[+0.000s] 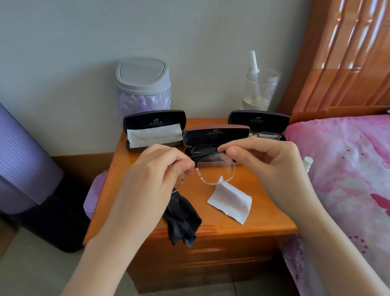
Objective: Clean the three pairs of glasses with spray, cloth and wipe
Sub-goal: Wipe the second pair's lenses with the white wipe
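We hold one pair of glasses point(216, 169) up between our two hands, over the front half of the desk point(219, 226). The left grip point(144, 176) is clamped on one end of the frame, its fingers curled over that lens so most of it is hidden. The right grip point(266, 165) pinches the dark top bar at the other end between thumb and forefinger, and the clear lens hangs free below it.

Just beneath the left grip a black cloth point(181, 219) lies crumpled on the desk and droops over its front edge. Below the gap between the grips lies a white wipe point(230, 201), one corner lifted towards the lens.

Beyond the grips stand three open cases. The one behind the left grip point(154, 120) holds a folded pale cloth point(154, 135). The middle case point(216, 134), straight behind the held frame, has a second pair point(203, 149) in it. The case behind the right grip point(259, 121) holds a third pair point(266, 135).

A small white bottle point(307, 162) peeks out just beyond the right grip, at the edge of the pink bed point(356, 169). Further back against the wall stand a grey bin point(143, 86) and a clear jar point(259, 88).
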The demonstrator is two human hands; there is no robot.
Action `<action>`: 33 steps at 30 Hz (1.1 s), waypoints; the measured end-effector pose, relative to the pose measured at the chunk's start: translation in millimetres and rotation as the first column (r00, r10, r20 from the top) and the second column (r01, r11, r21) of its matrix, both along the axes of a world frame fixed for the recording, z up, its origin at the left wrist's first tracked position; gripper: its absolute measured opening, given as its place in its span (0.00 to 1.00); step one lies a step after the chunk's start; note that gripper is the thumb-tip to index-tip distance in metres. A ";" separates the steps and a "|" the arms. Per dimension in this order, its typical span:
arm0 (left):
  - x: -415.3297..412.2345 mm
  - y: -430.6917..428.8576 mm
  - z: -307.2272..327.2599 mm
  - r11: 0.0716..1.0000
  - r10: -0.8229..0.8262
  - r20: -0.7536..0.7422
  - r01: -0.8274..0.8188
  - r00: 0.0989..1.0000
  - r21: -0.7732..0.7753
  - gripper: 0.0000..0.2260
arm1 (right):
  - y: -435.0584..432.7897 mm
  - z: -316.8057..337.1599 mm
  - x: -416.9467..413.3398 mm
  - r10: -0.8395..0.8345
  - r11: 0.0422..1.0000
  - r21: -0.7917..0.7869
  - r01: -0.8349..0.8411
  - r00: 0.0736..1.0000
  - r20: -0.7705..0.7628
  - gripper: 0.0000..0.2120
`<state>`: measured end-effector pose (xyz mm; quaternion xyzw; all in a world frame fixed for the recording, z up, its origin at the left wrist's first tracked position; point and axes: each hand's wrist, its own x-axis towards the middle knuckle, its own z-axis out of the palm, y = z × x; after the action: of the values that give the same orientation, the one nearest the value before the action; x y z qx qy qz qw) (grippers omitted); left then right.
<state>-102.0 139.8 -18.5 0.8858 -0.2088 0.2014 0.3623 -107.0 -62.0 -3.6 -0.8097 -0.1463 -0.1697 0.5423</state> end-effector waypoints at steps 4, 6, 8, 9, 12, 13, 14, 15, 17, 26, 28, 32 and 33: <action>-0.9 -0.2 2.1 0.999 0.013 0.038 -0.011 0.999 -0.047 0.06 | 0.1 -0.6 -1.7 0.008 0.999 0.042 -0.007 1.000 -0.021 0.06; -3.7 0.1 6.7 0.989 0.027 0.051 -0.020 0.998 -0.147 0.05 | 0.1 -2.4 -1.0 -0.009 0.997 0.077 0.011 0.999 -0.031 0.06; -5.3 2.9 11.0 0.960 0.045 0.031 -0.035 0.999 -0.279 0.07 | -0.2 -4.9 0.7 -0.041 0.990 0.130 0.048 0.998 -0.054 0.07; -5.3 4.7 12.7 0.940 0.052 -0.003 -0.050 0.999 -0.338 0.08 | -0.3 -6.0 1.6 -0.062 0.985 0.158 0.072 0.996 -0.066 0.07; 0.3 13.7 9.4 0.883 0.057 -0.178 -0.133 0.982 -0.451 0.12 | 0.8 -6.8 5.1 -0.125 0.956 0.252 0.151 0.985 -0.117 0.07; 2.5 16.8 7.3 0.867 0.048 -0.237 -0.158 0.970 -0.473 0.13 | 2.1 -6.6 7.0 -0.137 0.942 0.286 0.174 0.980 -0.144 0.07; 5.4 20.4 4.1 0.850 0.033 -0.285 -0.177 0.958 -0.497 0.15 | 4.0 -6.2 9.3 -0.145 0.928 0.317 0.194 0.974 -0.172 0.07; 7.4 23.0 2.1 0.823 0.008 -0.333 -0.195 0.943 -0.534 0.17 | 6.4 -5.8 12.1 -0.151 0.916 0.340 0.211 0.969 -0.196 0.06; 9.7 25.5 0.9 0.746 -0.083 -0.412 -0.217 0.908 -0.630 0.18 | 13.1 -5.9 17.8 -0.155 0.900 0.368 0.233 0.961 -0.230 0.05; 28.1 40.7 -6.9 0.443 -0.211 -0.350 -0.231 0.913 -0.867 0.13 | 40.9 -7.3 52.4 -0.023 0.957 0.265 0.122 0.937 -0.347 0.10; 35.0 47.3 -9.4 0.378 -0.219 -0.346 -0.248 0.912 -0.892 0.12 | 45.8 -3.3 63.6 0.060 0.961 0.273 0.049 0.923 -0.380 0.09; 54.4 60.5 -12.0 0.249 -0.283 -0.331 -0.264 0.900 -0.932 0.11 | 48.8 7.8 89.7 0.225 0.955 0.280 -0.102 0.862 -0.454 0.08; 60.6 63.1 -12.4 0.252 -0.302 -0.332 -0.261 0.894 -0.932 0.12 | 47.9 11.0 97.3 0.257 0.952 0.273 -0.139 0.845 -0.468 0.08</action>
<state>-41.4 202.9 -30.9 0.4926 0.0363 0.0715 0.8666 -9.7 -14.1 7.4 -0.7384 -0.0641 0.0865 0.6657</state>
